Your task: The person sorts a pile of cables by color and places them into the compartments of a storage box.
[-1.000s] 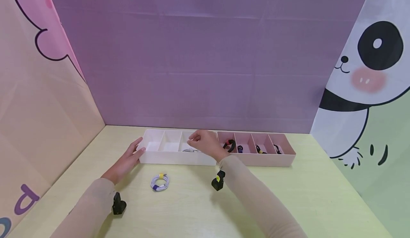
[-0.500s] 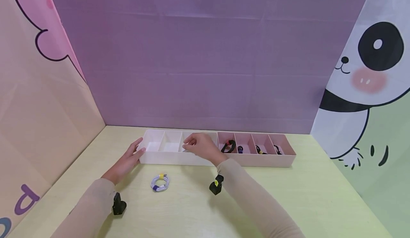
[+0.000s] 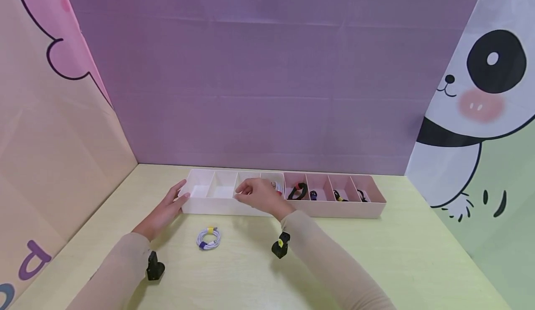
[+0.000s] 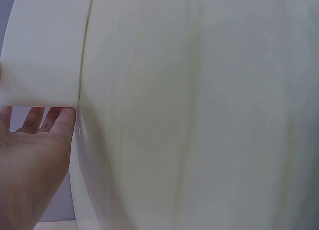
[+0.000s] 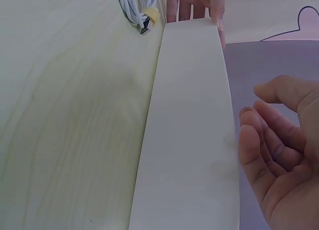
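My left hand [image 3: 167, 206] rests against the left end of a white divided box [image 3: 225, 205], fingers fairly straight. In the left wrist view its fingertips touch the box's end wall. Over the box's third compartment hovers my right hand [image 3: 261, 195]. Its fingers are loosely bent, and the right wrist view shows a gap between thumb and fingertips with nothing held. A white cable with a bit of red [image 3: 277, 187] lies in the rightmost white compartment, partly hidden by that hand. On the table before the box lies a coiled white cable [image 3: 208, 238] with yellow and blue ties.
A pink divided box [image 3: 347, 209] adjoins the white one on its right. It holds a black cable with a red tie [image 3: 298, 190] and other dark cables, one per compartment. A purple backdrop [image 3: 267, 92] stands behind, with printed side panels left and right.
My right hand has moved slightly left and lower towards me, uncovering the cable in the rightmost white compartment and covering the white cable in the third one. My left hand has stayed put.
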### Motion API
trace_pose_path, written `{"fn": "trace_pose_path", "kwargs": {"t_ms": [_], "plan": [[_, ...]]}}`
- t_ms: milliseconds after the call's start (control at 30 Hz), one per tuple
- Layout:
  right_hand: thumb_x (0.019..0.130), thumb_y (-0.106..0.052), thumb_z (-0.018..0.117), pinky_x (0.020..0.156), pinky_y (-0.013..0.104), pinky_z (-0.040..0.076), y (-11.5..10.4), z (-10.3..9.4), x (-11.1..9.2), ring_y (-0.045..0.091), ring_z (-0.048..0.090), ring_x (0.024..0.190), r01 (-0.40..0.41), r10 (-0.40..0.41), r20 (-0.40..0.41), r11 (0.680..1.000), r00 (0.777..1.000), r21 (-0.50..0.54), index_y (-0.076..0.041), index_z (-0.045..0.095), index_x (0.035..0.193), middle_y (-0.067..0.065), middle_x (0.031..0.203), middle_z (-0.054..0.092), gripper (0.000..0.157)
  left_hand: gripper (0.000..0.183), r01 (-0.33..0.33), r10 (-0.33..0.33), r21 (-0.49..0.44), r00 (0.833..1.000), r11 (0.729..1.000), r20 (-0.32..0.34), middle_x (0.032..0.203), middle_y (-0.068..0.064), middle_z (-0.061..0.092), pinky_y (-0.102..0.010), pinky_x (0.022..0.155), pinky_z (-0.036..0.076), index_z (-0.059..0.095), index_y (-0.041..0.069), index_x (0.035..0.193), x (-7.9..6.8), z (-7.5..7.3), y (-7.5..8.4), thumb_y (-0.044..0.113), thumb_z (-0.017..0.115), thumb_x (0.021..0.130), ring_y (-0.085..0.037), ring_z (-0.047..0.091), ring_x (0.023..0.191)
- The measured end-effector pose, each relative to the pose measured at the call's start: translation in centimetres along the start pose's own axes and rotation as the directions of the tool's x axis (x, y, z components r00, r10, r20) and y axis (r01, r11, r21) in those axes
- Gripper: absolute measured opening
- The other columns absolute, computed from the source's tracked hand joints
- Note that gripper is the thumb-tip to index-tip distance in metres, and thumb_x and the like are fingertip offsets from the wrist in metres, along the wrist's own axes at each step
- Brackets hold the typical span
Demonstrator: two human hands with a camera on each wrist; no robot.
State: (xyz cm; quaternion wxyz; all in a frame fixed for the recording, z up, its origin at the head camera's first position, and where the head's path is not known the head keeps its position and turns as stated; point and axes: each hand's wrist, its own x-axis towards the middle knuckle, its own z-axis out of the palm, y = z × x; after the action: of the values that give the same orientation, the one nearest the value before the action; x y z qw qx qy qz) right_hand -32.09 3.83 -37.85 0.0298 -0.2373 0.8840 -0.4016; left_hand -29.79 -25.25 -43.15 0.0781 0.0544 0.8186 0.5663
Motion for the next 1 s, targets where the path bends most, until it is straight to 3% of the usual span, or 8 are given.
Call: {"fn": "trace_pose_path", "kwargs": {"t_ms": [500,1000], "plan": [[0.092,-0.02,0.075,0.066,0.019,0.051,-0.6,2.0,-0.6,0.006,0.059,0.075,0.088,-0.088,0.048,0.996,0.995,-0.007,-0.012,0.075,0.098,-0.009,0.08,0.065,0.01,0.079,-0.001,0.001,0.009,1.0,1.0,0.0,0.163,-0.028,-0.008,-0.059,0.117,0.018,-0.007,0.02,0.162,-0.1,-0.1,0.1,0.047,0.042,0.107,-0.049,0.009,0.147],[0.091,-0.02,0.076,0.066,0.016,0.049,-0.9,4.1,-0.9,0.002,0.058,0.072,0.115,-0.104,0.117,0.99,0.988,-0.086,-0.013,0.074,0.099,-0.012,0.079,0.064,0.01,0.078,-0.002,0.002,0.027,1.0,1.0,0.006,0.163,-0.028,-0.007,-0.059,0.117,0.02,-0.008,0.022,0.162,-0.2,0.0,0.0,0.048,0.042,0.107,-0.049,0.009,0.147]]}}
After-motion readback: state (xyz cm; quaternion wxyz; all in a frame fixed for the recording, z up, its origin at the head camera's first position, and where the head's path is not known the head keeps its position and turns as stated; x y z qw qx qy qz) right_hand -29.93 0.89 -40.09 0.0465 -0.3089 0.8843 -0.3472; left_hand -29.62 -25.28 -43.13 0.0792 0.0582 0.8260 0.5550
